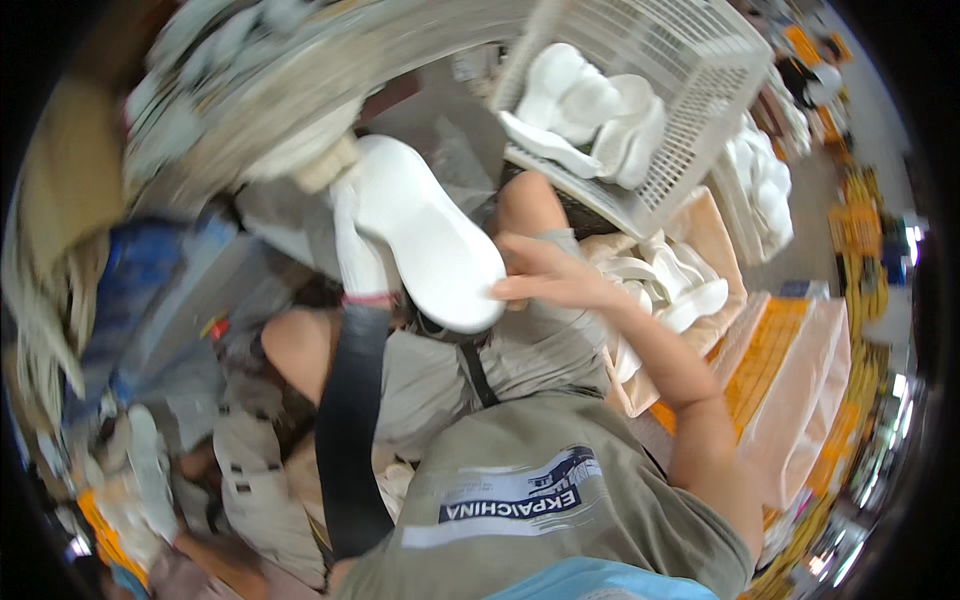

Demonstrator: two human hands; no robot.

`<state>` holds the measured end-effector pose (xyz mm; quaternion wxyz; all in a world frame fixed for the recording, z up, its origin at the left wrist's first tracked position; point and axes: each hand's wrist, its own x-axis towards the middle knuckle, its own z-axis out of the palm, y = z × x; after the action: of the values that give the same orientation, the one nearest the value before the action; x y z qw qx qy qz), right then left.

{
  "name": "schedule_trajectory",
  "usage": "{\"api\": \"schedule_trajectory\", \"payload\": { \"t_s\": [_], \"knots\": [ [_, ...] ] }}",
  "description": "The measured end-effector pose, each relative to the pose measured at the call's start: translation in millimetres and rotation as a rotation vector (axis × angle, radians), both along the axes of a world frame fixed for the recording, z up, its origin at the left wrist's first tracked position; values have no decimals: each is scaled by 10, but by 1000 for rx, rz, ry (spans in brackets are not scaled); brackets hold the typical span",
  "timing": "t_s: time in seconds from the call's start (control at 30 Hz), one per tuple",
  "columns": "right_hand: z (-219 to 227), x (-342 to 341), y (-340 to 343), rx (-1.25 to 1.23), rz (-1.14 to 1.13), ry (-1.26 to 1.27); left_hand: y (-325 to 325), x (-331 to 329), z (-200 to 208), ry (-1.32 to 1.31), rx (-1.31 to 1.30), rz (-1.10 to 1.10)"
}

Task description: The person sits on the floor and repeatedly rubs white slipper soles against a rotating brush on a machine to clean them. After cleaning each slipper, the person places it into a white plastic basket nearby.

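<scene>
A white shoe sole [425,230] lies slantwise above my lap, its broad face toward me. My left hand [350,215], in a white glove below a black sleeve, grips its left edge near the far end; part of that hand is hidden behind the sole. My bare right hand [545,275] closes on the near right end, thumb and fingers at its edge. Right of that hand, an open pale sack [735,265] holds several white soles [685,290].
A white plastic basket [690,130] with several white soles [585,100] stands at the far right. A large pale mass [290,90], blurred, curves across the far left. An orange-striped sack [770,380] lies on the right. Another person's gloved hand [150,460] shows at the lower left.
</scene>
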<state>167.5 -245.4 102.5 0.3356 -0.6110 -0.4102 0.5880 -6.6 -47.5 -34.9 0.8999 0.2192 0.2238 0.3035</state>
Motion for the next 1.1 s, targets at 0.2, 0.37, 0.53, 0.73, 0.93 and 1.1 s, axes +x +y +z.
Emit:
{"api": "schedule_trajectory", "payload": {
  "t_s": [0.2, 0.37, 0.53, 0.73, 0.93, 1.1],
  "knots": [
    [-744, 2740, 117, 368, -549, -818, -1948, 1880, 149, -15, -63, -370],
    [-2787, 3305, 466, -120, -112, -1447, -1867, 2085, 319, 322, 60, -371],
    [-2243, 2244, -335, 230, -584, -1137, -1217, 1824, 354, 135, -27, -38],
    [-443, 763, -785, 806, -286, -1464, -1406, 1791, 117, 30, -191, 11],
    [-534, -91, -19, 46, -323, 167, -411, 155, -212, 289, 34, 92],
    [-209, -625, 1470, 164, -370, 331, 632, -422, 117, -86, -105, 130]
  ]
}}
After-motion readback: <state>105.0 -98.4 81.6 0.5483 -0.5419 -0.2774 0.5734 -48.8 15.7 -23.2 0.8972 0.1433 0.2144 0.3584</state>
